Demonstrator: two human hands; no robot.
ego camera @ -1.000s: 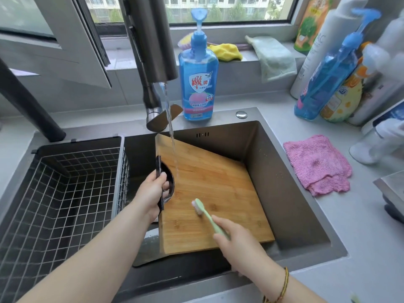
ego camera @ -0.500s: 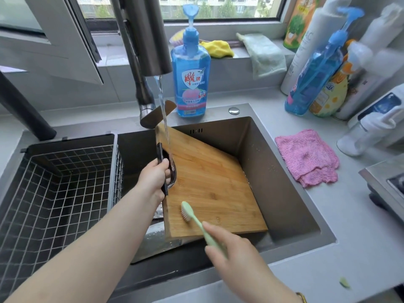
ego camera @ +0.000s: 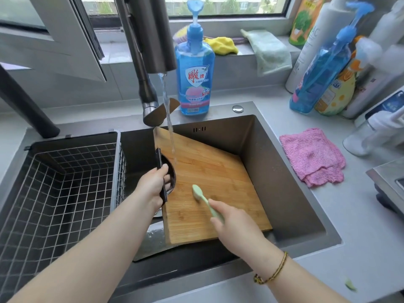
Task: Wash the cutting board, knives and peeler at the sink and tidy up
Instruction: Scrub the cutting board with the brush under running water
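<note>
The cutting board [ego camera: 218,171] leans tilted in the sink [ego camera: 273,171] under the tap's stream [ego camera: 169,119]; stiff, probably fairly heavy and slick when wet, it looks safest held by the dark handle [ego camera: 159,158] on its left edge. The left hand [ego camera: 153,184] has its fingers curled round that handle, while the right hand [ego camera: 234,224] grips a green brush [ego camera: 197,192] (bristles down on the wood).

Soft daylight reaches me from the window [ego camera: 218,5] at twelve o'clock, so the counter [ego camera: 360,226] is evenly bright and shadows are faint. The sink [ego camera: 273,171] walls are dim by comparison. At two o'clock the bottles [ego camera: 382,51] smear into blur. The wide lens bows straight lines toward every edge; the centre is sharp.
</note>
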